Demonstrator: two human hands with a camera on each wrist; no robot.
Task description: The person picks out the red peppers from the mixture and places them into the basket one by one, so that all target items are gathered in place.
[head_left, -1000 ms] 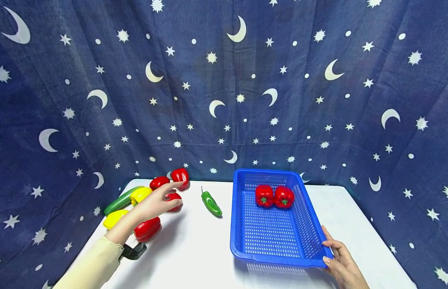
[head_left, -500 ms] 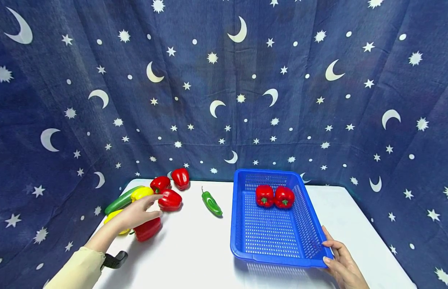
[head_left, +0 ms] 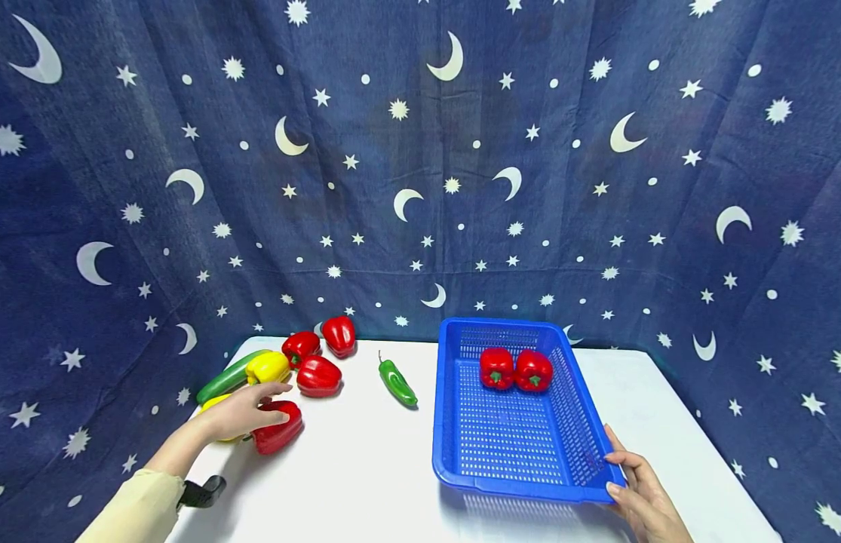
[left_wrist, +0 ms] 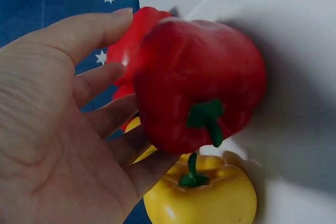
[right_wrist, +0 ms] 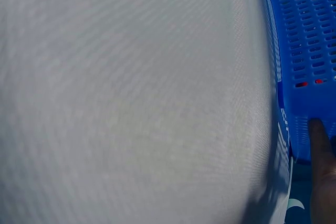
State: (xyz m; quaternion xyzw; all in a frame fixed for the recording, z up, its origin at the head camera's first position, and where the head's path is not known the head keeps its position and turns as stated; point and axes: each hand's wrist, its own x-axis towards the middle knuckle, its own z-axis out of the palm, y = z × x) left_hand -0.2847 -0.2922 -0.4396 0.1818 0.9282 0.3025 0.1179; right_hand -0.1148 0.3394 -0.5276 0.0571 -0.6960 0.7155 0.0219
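Observation:
My left hand (head_left: 240, 413) reaches over the nearest red bell pepper (head_left: 279, 436) at the table's left side, thumb and fingers spread. In the left wrist view its fingers are straight and spread beside that pepper, which has a green stem. A yellow bell pepper (left_wrist: 202, 198) lies just under it there, partly behind the hand in the head view. My right hand (head_left: 643, 490) holds the near right corner of a blue plastic basket (head_left: 515, 489), thumb on the rim and fingers along the outer side. Inside the basket, two red bell peppers (head_left: 496, 368) sit side by side.
Farther back on the left are several more red bell peppers (head_left: 319, 376), another yellow bell pepper (head_left: 267, 367) and a long green vegetable (head_left: 228, 376). A green chili pepper (head_left: 397, 383) lies between them and the basket. A starry blue curtain (head_left: 366, 188) surrounds the white table (head_left: 366, 467).
My left hand has moved down and left, from over the farther red peppers to the nearest red bell pepper. The right hand and the basket have stayed in place.

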